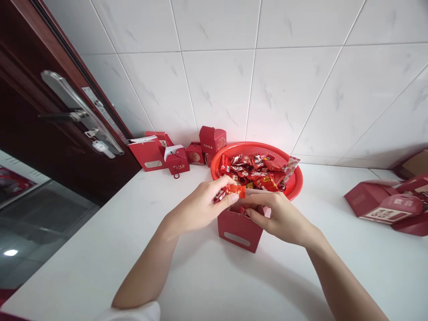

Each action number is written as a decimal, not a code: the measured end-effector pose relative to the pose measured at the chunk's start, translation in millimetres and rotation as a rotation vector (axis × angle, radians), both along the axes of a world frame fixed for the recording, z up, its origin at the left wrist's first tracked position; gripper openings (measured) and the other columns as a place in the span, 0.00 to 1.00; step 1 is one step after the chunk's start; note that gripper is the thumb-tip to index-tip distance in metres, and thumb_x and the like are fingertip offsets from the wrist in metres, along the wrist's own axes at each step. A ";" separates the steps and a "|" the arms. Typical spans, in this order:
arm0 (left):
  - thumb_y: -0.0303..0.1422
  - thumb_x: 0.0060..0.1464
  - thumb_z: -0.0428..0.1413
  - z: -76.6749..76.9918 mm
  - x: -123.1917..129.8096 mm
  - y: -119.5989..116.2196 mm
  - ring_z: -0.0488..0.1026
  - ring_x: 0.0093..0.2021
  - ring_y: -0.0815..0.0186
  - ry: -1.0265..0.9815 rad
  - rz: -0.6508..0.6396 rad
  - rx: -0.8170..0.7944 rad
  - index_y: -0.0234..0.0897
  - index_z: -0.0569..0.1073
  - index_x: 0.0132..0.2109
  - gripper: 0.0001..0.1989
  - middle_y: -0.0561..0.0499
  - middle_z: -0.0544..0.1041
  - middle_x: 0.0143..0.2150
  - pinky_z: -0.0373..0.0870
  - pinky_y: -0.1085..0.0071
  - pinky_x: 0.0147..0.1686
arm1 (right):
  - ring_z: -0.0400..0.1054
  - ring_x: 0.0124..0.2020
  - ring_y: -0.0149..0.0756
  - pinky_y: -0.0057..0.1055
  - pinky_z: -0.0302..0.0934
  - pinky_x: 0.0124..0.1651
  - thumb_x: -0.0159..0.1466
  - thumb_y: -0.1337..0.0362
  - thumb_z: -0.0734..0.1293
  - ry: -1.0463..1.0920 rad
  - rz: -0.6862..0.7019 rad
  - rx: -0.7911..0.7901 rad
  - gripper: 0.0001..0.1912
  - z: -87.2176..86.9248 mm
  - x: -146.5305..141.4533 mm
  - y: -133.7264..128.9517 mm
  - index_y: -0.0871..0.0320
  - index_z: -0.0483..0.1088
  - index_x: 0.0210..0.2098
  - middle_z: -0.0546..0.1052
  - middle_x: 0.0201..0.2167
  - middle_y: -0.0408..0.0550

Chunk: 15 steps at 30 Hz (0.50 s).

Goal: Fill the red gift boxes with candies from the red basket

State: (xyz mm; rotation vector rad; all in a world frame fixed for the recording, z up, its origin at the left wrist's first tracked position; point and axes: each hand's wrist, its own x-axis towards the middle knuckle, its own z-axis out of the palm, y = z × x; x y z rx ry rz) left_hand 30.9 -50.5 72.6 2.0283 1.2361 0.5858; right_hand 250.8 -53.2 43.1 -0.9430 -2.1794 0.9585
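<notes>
A red paper gift box with a clear window stands upright on the white table, its top open. My left hand is closed on a few wrapped candies, held just above the box's left rim. Fingers of my right hand reach over the box's opening at its right side; a red wrapper shows by its fingertips, and whether it is gripped I cannot tell. Just behind the box, a red plastic basket holds many wrapped candies.
Several small red boxes stand against the tiled wall at the back left. More red gift boxes lie at the right, near a brown carton. A dark red door with a metal handle borders the table's left side.
</notes>
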 end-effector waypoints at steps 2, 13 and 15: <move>0.45 0.68 0.50 0.0 0.5 0.0 0.63 0.28 0.68 0.010 0.018 0.006 0.39 0.72 0.45 0.15 0.57 0.67 0.29 0.62 0.72 0.30 | 0.70 0.34 0.32 0.28 0.63 0.34 0.68 0.73 0.60 0.007 0.047 0.011 0.17 1.1 0.1 1.1 0.53 0.79 0.42 0.81 0.40 0.44; 0.42 0.68 0.51 -2.8 6.2 -1.5 0.69 0.32 0.66 0.091 -0.088 0.077 0.39 0.71 0.37 0.14 0.54 0.74 0.35 0.65 0.71 0.34 | 0.71 0.30 0.32 0.29 0.68 0.33 0.68 0.58 0.69 0.263 -0.020 -0.155 0.11 -3.9 4.8 6.8 0.57 0.73 0.45 0.78 0.32 0.45; 0.41 0.69 0.50 -3.5 6.0 -1.1 0.70 0.34 0.65 0.123 -0.116 0.093 0.39 0.73 0.38 0.14 0.52 0.75 0.36 0.65 0.70 0.35 | 0.69 0.28 0.31 0.29 0.66 0.30 0.68 0.57 0.68 0.262 -0.077 -0.165 0.10 -5.3 3.0 7.6 0.58 0.73 0.37 0.77 0.31 0.45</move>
